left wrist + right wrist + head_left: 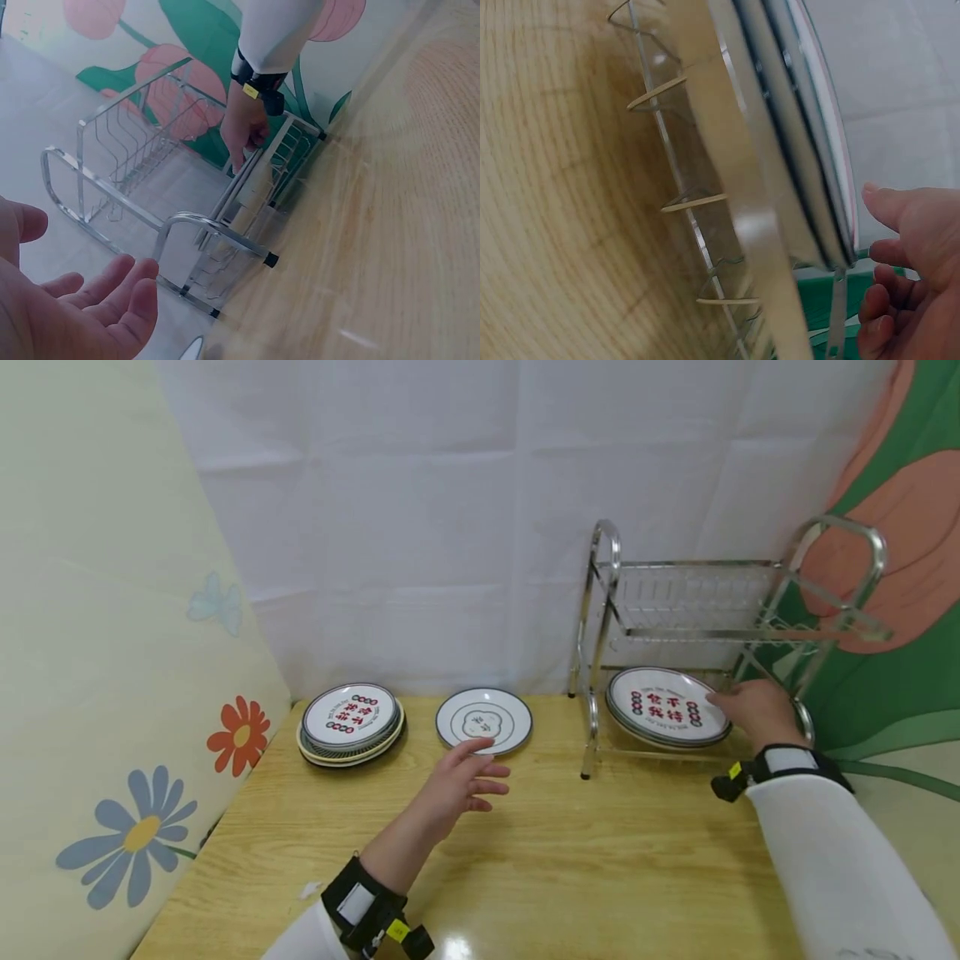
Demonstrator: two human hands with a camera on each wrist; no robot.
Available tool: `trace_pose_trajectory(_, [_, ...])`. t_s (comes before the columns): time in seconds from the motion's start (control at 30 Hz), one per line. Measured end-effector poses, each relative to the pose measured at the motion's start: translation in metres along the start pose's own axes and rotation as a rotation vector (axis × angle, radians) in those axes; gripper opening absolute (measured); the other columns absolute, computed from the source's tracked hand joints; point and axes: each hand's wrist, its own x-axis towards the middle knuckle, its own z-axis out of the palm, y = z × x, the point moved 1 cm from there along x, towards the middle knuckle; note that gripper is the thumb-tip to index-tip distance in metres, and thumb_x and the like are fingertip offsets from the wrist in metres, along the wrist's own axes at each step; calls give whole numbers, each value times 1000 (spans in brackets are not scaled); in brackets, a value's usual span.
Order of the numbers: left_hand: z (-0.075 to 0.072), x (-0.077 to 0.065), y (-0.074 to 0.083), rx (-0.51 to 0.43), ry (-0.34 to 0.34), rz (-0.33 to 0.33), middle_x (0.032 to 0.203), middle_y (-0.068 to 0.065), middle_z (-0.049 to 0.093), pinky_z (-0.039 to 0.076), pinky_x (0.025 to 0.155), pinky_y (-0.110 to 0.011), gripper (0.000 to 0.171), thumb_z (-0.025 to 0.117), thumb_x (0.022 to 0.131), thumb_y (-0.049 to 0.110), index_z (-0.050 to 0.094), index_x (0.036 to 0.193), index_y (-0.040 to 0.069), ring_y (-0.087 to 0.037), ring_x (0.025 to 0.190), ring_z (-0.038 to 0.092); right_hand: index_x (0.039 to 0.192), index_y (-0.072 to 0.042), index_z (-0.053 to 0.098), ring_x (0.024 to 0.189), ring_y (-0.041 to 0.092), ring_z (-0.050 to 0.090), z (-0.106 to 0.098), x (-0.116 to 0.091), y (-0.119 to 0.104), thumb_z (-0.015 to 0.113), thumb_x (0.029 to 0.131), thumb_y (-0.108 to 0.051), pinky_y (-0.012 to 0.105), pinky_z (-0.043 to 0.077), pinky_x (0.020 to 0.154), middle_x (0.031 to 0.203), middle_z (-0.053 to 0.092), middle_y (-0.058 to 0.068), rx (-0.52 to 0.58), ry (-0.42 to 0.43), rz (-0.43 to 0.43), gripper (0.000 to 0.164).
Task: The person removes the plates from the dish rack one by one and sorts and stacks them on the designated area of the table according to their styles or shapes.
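On the lower tier of the metal dish rack lies a stack of plates, the top one white with red characters. Beside the right edge of that stack is my right hand. In the right wrist view its thumb is close to the plates' rim, and its loosely bent fingers do not wrap the stack; contact is hard to tell. My left hand hovers over the table with fingers spread, holding nothing. Just behind it a single white plate with a dark rim lies flat.
Another stack of plates stands at the table's back left. The rack's upper tier sits above the right-hand stack, its bent-tube end frames rising at both sides. Behind the wooden table hangs a white cloth.
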Motion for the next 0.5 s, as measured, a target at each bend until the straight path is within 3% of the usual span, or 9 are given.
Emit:
trace_pose_trajectory(0.23, [-3,6,-11,-29,-19,-90,139,-19,65,57,81,-32,50,46,107,34,42,154,17,-22,108,74,136,20,48,122,58,50,11,4,12,56,99,-44,63,48,98,138,47,42,48,-77,82,73])
trace_pose_trajectory(0.5, [-5,8,-14,-33,-3,-114,138,-18,66,57,82,-33,47,44,108,34,44,153,19,-22,107,74,142,21,40,121,57,52,14,7,14,53,101,-48,61,50,94,139,44,43,73,-120,102,81])
